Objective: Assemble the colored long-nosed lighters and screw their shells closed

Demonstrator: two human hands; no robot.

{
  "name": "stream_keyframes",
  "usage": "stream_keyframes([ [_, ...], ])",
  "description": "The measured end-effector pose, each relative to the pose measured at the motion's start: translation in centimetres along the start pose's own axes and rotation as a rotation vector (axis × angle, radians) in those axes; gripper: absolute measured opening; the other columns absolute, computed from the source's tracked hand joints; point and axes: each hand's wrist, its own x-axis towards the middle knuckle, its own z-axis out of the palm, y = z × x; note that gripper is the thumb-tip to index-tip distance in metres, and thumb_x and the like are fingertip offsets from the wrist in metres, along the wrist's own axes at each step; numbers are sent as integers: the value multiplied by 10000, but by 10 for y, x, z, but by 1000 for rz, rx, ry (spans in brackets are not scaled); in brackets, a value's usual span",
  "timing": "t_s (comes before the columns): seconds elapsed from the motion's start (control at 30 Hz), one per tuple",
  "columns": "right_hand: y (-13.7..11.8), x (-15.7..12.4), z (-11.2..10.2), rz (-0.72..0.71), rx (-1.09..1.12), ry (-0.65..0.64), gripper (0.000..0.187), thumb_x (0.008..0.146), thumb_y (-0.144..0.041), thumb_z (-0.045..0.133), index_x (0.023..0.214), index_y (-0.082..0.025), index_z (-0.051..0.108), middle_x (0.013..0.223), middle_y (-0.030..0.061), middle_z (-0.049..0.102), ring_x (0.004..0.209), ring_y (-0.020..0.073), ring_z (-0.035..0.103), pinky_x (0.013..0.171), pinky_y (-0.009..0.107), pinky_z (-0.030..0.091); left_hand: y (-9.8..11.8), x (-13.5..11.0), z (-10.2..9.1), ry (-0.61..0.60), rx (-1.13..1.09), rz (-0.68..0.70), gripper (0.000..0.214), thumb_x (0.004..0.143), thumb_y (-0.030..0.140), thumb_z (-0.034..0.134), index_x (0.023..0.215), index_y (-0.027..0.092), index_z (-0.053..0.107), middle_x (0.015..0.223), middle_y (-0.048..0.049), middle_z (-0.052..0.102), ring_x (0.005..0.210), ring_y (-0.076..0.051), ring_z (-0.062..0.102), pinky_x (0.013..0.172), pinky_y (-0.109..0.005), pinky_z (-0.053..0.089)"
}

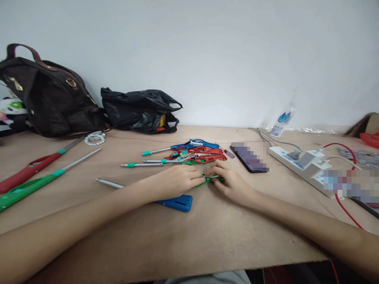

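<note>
"What do the hands have?"

"The left hand (179, 177) and right hand (231, 184) both have fingertips drawn nearly together on a small green plastic casing (209, 180) between them, over the brown table (133, 244)."

"Anything in the way?"

"The left forearm (89, 217) crosses a blue-handled tool with a metal tube (180, 202), hiding its middle. Just beyond the hands lies a heap of red, blue and green plastic casings (204, 150)."

"Farther out?"

"Rightward, a purple-handled screwdriver (229, 154), a black rectangular phone (248, 158) and a white plastic power strip (297, 168). Leftward, a long red-handled tool (20, 176) and a long green-handled one (32, 189); behind, a crumpled black plastic bag (136, 110)."
</note>
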Motion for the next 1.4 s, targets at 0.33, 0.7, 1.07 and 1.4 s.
stream_keyframes([
  [0.33, 0, 4, -2, -64, -74, -25, 255, 778, 4, 448, 898, -158, 605, 978, 90, 543, 965, 219, 523, 850, 364, 457, -2, -1, 5, -2, -18, 12, 280, 920, 61, 467, 1149, 121, 617, 1001, -101, 686, 893, -229, 631, 812, -334, 506],
  [0.7, 14, 35, -17, -122, -127, -171, 118, 850, -53, 560, 821, -157, 608, 801, 34, 630, 710, 144, 564, 626, 239, 403, -4, -2, 5, 28, -71, 13, 335, 904, 41, 437, 1168, 141, 617, 1024, -102, 686, 966, -243, 620, 857, -351, 504],
  [1.07, 21, 45, -16, -401, -431, -286, 127, 910, -112, 529, 834, -142, 626, 822, 70, 641, 733, 172, 588, 632, 265, 412, -5, -2, 7, 28, -120, 16, 372, 912, 47, 402, 1207, 136, 609, 1130, -112, 676, 1106, -244, 590, 955, -367, 488],
  [1.4, 14, 44, -17, -726, -760, -220, 254, 981, -94, 388, 852, -127, 605, 792, 65, 614, 748, 177, 556, 622, 292, 398, -7, -6, 1, 49, -230, -75, 358, 846, 13, 433, 1099, 144, 649, 1008, -70, 702, 965, -219, 620, 845, -321, 505],
])
